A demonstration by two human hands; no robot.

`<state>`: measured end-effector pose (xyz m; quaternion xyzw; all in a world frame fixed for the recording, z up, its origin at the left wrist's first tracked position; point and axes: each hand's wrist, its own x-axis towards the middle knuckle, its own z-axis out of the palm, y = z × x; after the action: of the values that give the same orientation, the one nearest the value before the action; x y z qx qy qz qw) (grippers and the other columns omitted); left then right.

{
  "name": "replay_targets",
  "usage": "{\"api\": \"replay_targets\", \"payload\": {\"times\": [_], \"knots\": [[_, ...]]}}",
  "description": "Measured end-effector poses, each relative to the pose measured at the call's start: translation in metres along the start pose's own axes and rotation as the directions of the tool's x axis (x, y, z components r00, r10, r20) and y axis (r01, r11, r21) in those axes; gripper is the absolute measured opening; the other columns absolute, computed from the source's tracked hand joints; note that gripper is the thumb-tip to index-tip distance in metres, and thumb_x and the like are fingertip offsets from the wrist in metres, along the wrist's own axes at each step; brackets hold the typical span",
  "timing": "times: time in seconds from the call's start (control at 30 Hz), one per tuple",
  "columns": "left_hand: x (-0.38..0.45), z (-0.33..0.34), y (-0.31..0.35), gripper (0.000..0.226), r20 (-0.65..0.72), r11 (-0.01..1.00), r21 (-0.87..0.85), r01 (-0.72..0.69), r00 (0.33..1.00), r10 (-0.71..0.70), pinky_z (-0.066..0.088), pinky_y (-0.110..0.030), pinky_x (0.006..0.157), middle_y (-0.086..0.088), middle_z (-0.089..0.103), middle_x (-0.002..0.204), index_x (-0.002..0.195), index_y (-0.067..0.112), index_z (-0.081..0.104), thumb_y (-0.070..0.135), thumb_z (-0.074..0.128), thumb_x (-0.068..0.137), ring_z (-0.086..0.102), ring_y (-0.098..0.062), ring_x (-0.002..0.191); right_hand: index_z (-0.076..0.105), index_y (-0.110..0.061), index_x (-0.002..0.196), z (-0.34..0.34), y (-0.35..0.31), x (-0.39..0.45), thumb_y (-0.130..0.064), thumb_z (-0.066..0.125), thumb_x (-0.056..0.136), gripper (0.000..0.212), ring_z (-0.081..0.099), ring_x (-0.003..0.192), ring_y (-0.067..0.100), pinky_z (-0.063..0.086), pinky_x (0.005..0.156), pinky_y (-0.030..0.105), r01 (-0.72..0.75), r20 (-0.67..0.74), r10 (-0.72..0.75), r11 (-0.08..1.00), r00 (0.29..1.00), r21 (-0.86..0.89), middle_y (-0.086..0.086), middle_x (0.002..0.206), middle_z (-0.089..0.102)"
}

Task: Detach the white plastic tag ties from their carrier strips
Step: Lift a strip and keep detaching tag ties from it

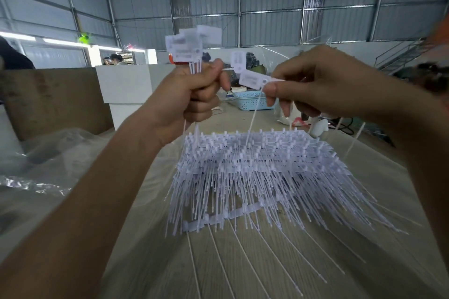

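Left hand (194, 94) fists round a bunch of white plastic tag ties (192, 46), flags up. Right hand (315, 85) pinches one white flat-headed tie (254, 79) above the heaped white carrier strips (262, 167) on the table.

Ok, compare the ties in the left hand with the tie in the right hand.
The left hand grips a bunch of ties in a fist, heads upright above the knuckles. The right hand pinches a single tie at its head, which lies roughly level, its tail hanging toward the pile of strips on the table. All are white, with flat rectangular heads.
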<state>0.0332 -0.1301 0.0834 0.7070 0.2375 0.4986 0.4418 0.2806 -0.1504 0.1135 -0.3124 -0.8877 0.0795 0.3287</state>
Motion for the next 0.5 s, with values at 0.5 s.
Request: {"api": "replay_targets", "payload": {"times": [0.5], "knots": [[-0.009, -0.079, -0.002, 0.038, -0.546, 0.992, 0.105, -0.066, 0.830, 0.113, 0.022, -0.015, 0.035, 0.011, 0.030, 0.051, 0.070, 0.025, 0.054, 0.032, 0.045, 0.106, 0.023, -0.005, 0.041, 0.075, -0.014, 0.089, -0.032, 0.009, -0.020, -0.033, 0.059, 0.093, 0.025, 0.046, 0.044, 0.017, 0.040, 0.042, 0.020, -0.095, 0.350, 0.003, 0.964, 0.937, 0.247, 0.010, 0.069, 0.066]]}}
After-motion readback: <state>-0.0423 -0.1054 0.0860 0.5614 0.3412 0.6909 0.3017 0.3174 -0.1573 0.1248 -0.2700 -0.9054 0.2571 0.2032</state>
